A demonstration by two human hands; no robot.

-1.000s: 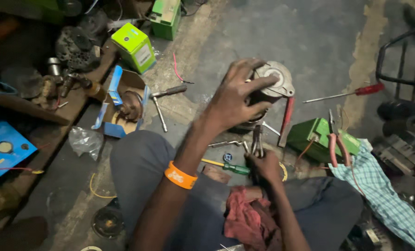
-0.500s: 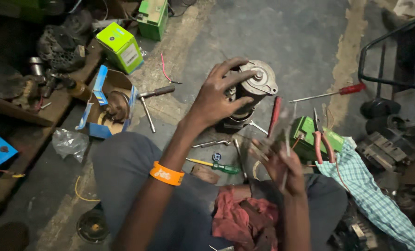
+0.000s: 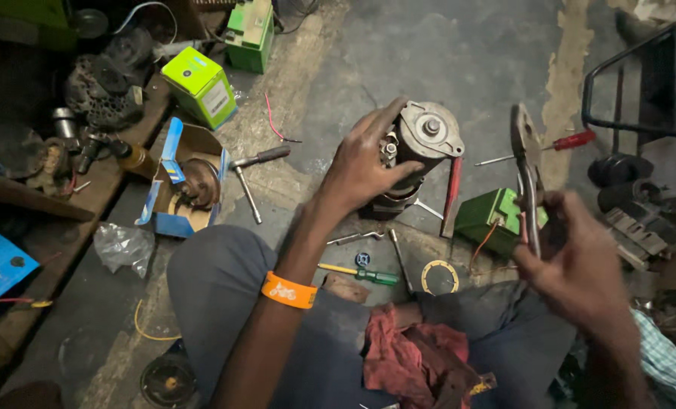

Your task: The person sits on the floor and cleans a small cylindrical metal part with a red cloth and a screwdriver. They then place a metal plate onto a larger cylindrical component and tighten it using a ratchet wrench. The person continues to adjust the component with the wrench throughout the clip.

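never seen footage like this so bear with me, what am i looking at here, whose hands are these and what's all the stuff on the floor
This is one picture from a camera worn on a person's head, looking down at their own lap and hands as they sit on a workshop floor. The left hand rests on top of a grey metal motor housing standing upright. The right hand holds a pair of pliers raised in the air, its grip closed around the handles. Around them lie a green-handled screwdriver, a red-handled screwdriver, a hammer, green boxes and an open blue carton holding a rusty part. A red rag lies on the lap.
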